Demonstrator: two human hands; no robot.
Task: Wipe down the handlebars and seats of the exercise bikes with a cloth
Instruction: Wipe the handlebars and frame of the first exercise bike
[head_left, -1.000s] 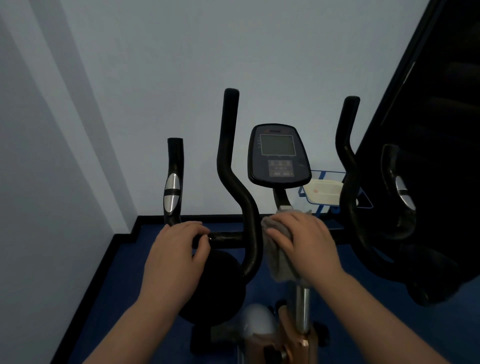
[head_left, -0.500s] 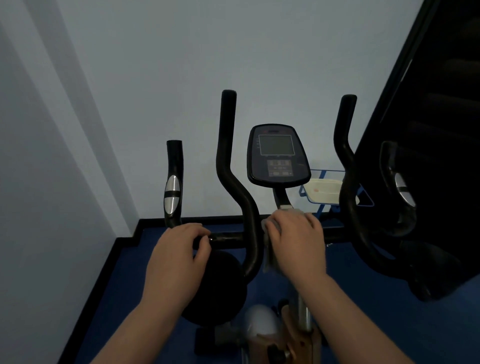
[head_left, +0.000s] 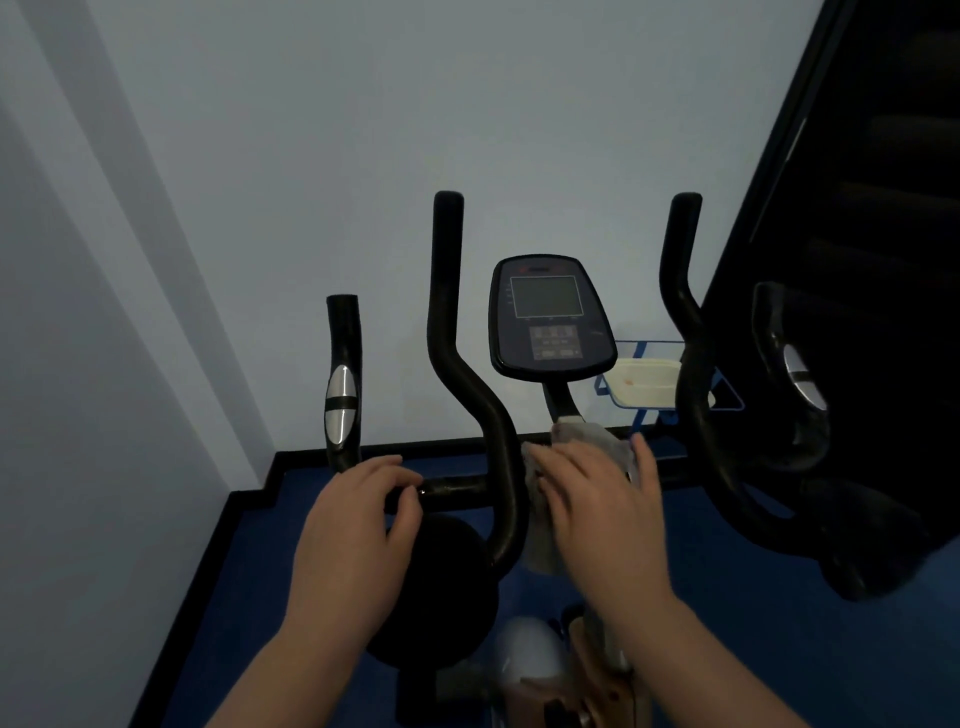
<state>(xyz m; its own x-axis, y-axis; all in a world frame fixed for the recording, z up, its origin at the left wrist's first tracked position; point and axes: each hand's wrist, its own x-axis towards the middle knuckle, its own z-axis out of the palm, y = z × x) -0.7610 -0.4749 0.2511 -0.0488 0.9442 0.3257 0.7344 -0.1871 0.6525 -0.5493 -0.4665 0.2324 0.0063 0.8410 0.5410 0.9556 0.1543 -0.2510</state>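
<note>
1. The left hand (head_left: 353, 540) curls round the black crossbar (head_left: 457, 486) of the handlebars, fingers over the top, thumb beneath; the right hand (head_left: 602, 514) presses a pale grey cloth (head_left: 592, 439) down onto the middle of that same bar, fingers fairly straight and spread across it.
2. The cloth bunches up against the console stem and hangs below the bar, just beside the left inner upright grip (head_left: 447, 312).
3. The console (head_left: 550, 317) stands above the right hand, its screen dark; a short outer grip with a silver sensor pad (head_left: 340, 405) rises just above the left hand.
4. Behind, near the wall, a blue wire rack (head_left: 727, 400) holds a white tray (head_left: 644, 384); the floor (head_left: 249, 597) is blue.
</note>
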